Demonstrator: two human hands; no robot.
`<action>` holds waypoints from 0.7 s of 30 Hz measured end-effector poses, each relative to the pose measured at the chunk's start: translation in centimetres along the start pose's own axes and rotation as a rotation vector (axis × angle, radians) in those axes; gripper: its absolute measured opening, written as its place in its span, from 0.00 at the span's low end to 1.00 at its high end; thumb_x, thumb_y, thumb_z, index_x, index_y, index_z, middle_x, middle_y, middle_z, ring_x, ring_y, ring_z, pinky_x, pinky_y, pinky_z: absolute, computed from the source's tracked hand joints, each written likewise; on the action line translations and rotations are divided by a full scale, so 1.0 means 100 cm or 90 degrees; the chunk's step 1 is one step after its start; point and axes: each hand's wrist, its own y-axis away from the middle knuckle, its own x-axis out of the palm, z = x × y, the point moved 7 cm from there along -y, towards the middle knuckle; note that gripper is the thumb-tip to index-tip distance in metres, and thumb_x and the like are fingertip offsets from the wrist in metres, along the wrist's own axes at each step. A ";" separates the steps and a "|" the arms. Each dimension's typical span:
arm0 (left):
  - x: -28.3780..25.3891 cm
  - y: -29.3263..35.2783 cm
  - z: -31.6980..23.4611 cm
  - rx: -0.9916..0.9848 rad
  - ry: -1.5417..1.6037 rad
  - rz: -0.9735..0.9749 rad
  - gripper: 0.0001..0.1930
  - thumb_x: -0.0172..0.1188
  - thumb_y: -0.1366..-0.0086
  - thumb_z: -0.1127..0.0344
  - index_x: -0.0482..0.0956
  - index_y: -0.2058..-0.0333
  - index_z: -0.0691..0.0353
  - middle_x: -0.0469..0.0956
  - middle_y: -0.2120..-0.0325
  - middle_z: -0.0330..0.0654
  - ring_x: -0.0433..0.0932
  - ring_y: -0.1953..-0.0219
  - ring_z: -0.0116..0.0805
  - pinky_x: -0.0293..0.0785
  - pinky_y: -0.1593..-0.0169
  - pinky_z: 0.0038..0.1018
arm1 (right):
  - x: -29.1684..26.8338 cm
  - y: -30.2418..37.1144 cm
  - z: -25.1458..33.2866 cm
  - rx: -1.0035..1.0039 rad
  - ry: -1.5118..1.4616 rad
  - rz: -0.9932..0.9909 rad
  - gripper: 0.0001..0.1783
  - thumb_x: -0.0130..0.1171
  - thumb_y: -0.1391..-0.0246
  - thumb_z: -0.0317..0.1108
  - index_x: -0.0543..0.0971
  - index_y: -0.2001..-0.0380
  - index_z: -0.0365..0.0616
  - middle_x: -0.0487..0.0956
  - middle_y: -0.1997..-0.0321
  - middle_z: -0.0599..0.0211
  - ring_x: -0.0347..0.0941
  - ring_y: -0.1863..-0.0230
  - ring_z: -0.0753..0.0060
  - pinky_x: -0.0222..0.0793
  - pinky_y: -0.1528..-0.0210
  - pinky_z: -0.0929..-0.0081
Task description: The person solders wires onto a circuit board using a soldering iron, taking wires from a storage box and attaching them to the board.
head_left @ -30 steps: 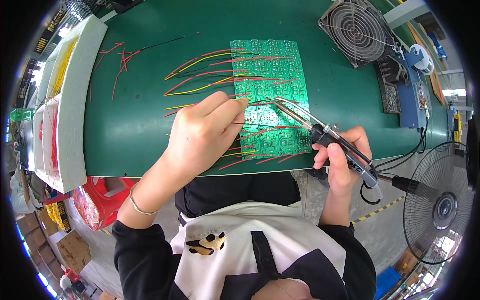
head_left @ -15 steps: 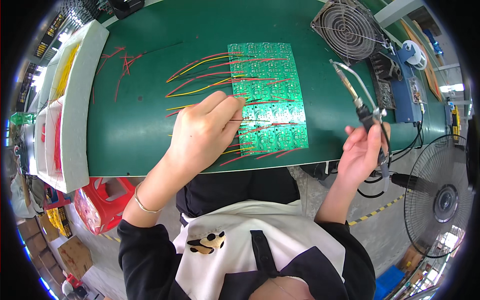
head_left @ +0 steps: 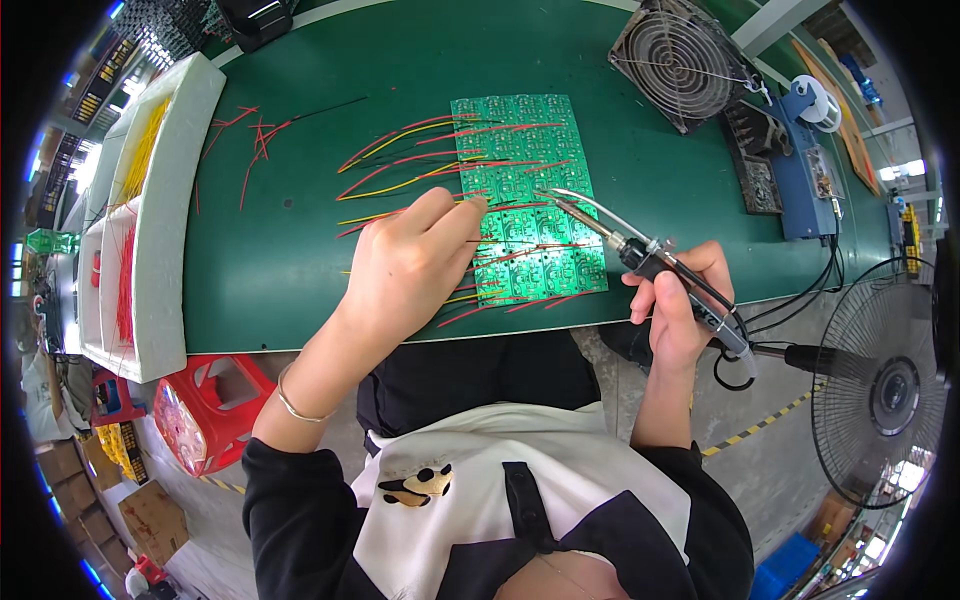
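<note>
A green panel of circuit boards [head_left: 530, 265] lies on the table with several red, yellow and black wires [head_left: 385, 184] reaching across its left side. My left hand [head_left: 415, 260] is closed in a pinch at the panel's left edge, on what looks like a thin wire; its fingertips partly hide it. In my right hand [head_left: 690, 300] is a soldering iron [head_left: 640, 258] with a thin metal feed tube [head_left: 600, 208] clamped along it. The iron points left, its tip over the middle of the panel, a little right of my left fingertips. Whether the tip touches is unclear.
A white foam tray [head_left: 165, 270] with yellow and red wires stands at the left, near loose red wires [head_left: 262, 140]. At the far right are a small square fan [head_left: 680, 65], a blue soldering station [head_left: 810, 175] and a solder spool [head_left: 820, 103]. A larger fan [head_left: 893, 392] stands beside the table.
My right hand has brought the soldering iron left and down from beside the panel to over it. My left hand keeps its pinch in nearly the same place.
</note>
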 end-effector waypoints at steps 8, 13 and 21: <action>-0.001 0.000 -0.004 0.009 -0.029 0.005 0.09 0.61 0.53 0.79 0.77 0.69 0.64 0.65 0.84 0.39 0.67 0.85 0.32 0.65 0.81 0.25 | 0.014 0.003 -0.003 0.049 0.113 0.041 0.11 0.60 0.54 0.27 0.68 0.72 0.34 0.76 0.80 0.61 0.72 0.81 0.82 0.69 0.79 0.86; 0.001 0.000 -0.004 0.018 -0.026 0.002 0.10 0.61 0.53 0.79 0.77 0.69 0.65 0.64 0.84 0.38 0.67 0.85 0.31 0.65 0.81 0.25 | 0.014 0.003 -0.003 0.042 0.131 0.037 0.12 0.60 0.54 0.28 0.68 0.73 0.34 0.77 0.80 0.60 0.72 0.81 0.81 0.69 0.79 0.86; 0.001 0.000 -0.005 0.029 -0.022 0.000 0.11 0.61 0.54 0.79 0.77 0.68 0.65 0.64 0.84 0.38 0.66 0.85 0.31 0.65 0.82 0.26 | 0.014 0.004 -0.004 0.030 0.154 0.052 0.11 0.60 0.54 0.26 0.68 0.73 0.34 0.77 0.80 0.60 0.72 0.81 0.81 0.67 0.78 0.86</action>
